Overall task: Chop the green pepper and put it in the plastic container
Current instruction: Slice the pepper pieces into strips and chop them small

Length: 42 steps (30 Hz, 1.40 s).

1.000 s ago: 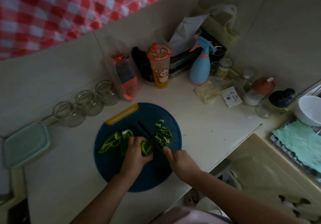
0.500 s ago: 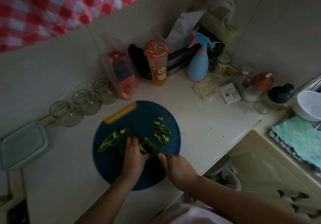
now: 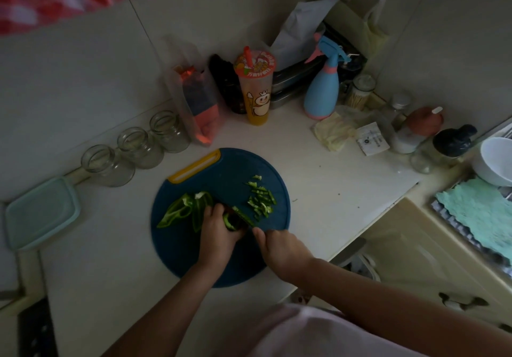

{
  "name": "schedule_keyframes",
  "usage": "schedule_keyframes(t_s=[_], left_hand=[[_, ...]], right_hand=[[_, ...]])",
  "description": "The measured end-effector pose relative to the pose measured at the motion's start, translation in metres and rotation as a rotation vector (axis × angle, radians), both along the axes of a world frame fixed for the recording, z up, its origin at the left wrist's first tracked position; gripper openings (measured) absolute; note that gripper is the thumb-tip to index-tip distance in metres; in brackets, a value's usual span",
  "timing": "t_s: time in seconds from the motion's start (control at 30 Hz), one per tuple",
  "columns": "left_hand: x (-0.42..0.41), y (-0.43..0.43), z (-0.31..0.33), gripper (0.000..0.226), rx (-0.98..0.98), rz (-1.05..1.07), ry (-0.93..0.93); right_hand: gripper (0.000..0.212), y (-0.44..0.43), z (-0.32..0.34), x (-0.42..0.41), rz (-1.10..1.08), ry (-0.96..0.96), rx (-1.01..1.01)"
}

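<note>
On the round blue cutting board (image 3: 221,262) my left hand (image 3: 217,230) presses down a piece of green pepper (image 3: 229,222). My right hand (image 3: 279,247) grips a knife (image 3: 242,215) whose dark blade lies across that piece, right beside my left fingers. Larger uncut pepper pieces (image 3: 182,209) lie to the left of my left hand. A small heap of chopped pepper bits (image 3: 261,200) sits on the board's right side. The pale green plastic container (image 3: 41,212) stands at the counter's far left, apart from the board.
Three empty glass jars (image 3: 133,150) line the wall behind the board. A drink cup (image 3: 256,87), a blue spray bottle (image 3: 322,87), bags and small jars crowd the back corner. A white bowl (image 3: 496,159) and teal cloth (image 3: 482,215) lie at right.
The knife blade has come down from lying up across the board to a low cut on the pepper piece next to my left fingers. The camera view has shifted slightly.
</note>
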<state>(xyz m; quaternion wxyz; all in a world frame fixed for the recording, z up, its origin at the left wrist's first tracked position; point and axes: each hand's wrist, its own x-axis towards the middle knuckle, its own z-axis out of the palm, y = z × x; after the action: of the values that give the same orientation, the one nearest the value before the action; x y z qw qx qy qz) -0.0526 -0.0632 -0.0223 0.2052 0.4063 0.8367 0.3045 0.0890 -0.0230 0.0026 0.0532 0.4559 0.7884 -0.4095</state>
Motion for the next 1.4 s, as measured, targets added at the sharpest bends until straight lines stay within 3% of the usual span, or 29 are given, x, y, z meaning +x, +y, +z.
schedule_keyframes(t_s=[0.27, 0.57, 0.73, 0.9, 1.27, 1.4], left_hand=[[0.001, 0.0, -0.002, 0.053, -0.02, 0.03, -0.006], [-0.001, -0.001, -0.007, 0.055, -0.021, 0.034, -0.002], [-0.002, -0.001, -0.006, 0.044, 0.071, -0.044, -0.015], [-0.011, 0.005, -0.008, 0.049, 0.121, -0.062, -0.01], [-0.012, 0.007, -0.009, 0.052, 0.055, -0.063, 0.027], [-0.005, 0.007, -0.009, 0.064, 0.025, -0.051, 0.043]], right_hand=[[0.056, -0.006, -0.001, -0.011, 0.047, -0.133, 0.088], [0.055, -0.004, -0.004, -0.019, 0.04, -0.137, 0.101], [0.053, 0.007, -0.005, 0.002, -0.129, 0.058, -0.092], [0.056, 0.01, -0.002, 0.019, -0.282, 0.139, -0.267], [0.05, 0.003, -0.004, 0.01, -0.047, 0.087, 0.016], [0.046, -0.001, -0.002, 0.011, 0.022, 0.038, 0.088]])
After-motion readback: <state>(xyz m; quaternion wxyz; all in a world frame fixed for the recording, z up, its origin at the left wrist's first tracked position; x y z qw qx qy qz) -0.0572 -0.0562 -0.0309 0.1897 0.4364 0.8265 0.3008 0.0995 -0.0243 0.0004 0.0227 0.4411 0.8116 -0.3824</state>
